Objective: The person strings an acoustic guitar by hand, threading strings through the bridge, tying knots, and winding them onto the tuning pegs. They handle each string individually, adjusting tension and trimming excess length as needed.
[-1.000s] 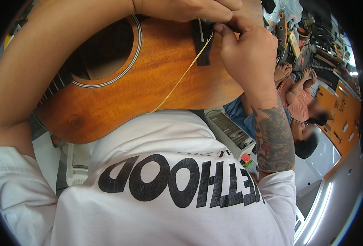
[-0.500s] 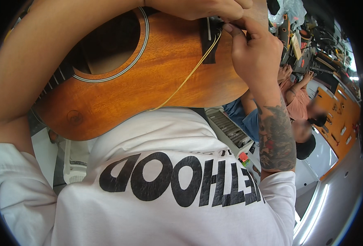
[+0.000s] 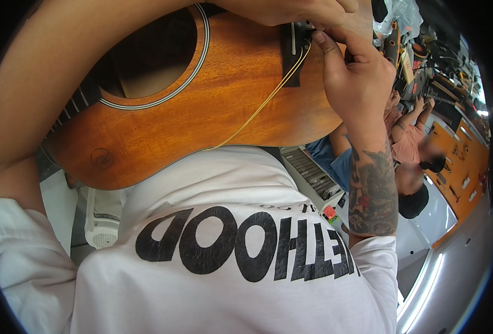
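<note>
Guitar (image 3: 241,67) rests against my shirt (image 3: 224,170); yellow string (image 3: 265,103) trails from its bridge (image 3: 289,62). Right hand (image 3: 359,72) pinches there, left hand (image 3: 307,10) curls alongside; each grip's contents: cannot tell. Risk: slipping fingertips could scratch the finish.

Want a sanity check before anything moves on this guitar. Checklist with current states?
1. Guitar edge against white shirt: ok, they appear to meet.
2. Right hand at bridge: ok, thumb beside it.
3. Left hand placement: cannot tell, fingertips hidden.
4. Gold string clear of soundhole: ok, crosses the top beside it.
5. String's lower end free: cannot tell, out of sight.
</note>
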